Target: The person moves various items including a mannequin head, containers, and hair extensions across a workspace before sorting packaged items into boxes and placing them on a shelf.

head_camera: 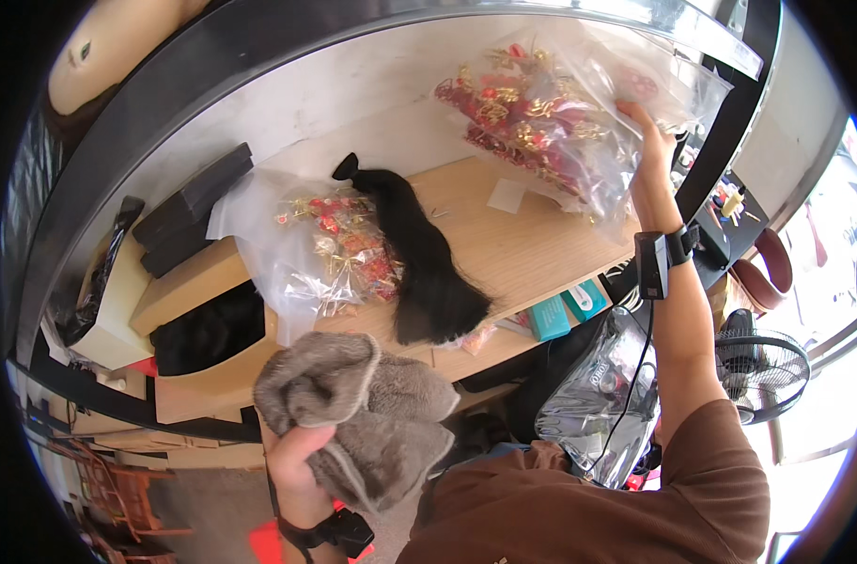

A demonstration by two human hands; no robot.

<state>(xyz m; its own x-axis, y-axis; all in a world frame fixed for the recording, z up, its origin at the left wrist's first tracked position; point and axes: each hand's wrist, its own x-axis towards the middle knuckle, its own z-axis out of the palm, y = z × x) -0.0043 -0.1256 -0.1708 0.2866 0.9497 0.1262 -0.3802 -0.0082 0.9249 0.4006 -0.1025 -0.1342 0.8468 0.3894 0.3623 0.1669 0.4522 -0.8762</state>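
Note:
A crumpled grey-brown plush cloth (393, 409) is gripped in my left hand (301, 458), in front of the shelf's near edge. My right hand (654, 151) grasps the upper right part of a clear plastic bag (541, 127), full of red and gold ornaments, at the right end of the wooden shelf (513, 240). Left of that bag lies a bundle of long black hair (414, 247), bound at its far end. It partly overlaps a second clear plastic bag (280, 261) of red and gold ornaments.
An open cardboard box (210, 388) with black contents stands at the shelf's left, near black boxes (189, 204). Teal boxes (548, 317) sit on the level below. A black frame (189, 84) borders the shelf. A fan (760, 374) stands at right. A cable hangs from my right wrist.

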